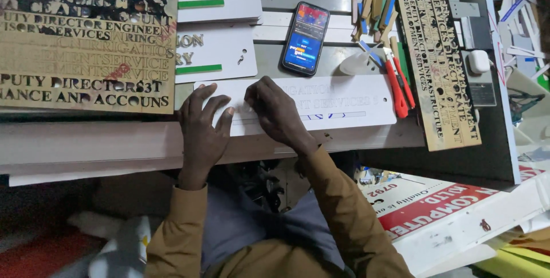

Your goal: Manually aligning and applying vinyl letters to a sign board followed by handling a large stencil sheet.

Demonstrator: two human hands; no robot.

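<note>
A long white sign plate (344, 103) with faint lettering and a thin stripe lies across the bench in front of me. My left hand (203, 126) rests flat on its left end, fingers spread. My right hand (275, 109) presses down on the plate just beside it, fingers curled with the tips on the surface. Whether a small piece sits under those fingertips is hidden. Both brown sleeves reach up from the bottom of the view.
A smartphone (306, 37) with a lit screen lies behind the plate. Two red-handled cutters (398, 86) and a pile of small strips (372, 12) sit at the right. Gold cut-letter sheets lie at left (86, 37) and right (438, 66). Two finished white plates (215, 26) rest at the back.
</note>
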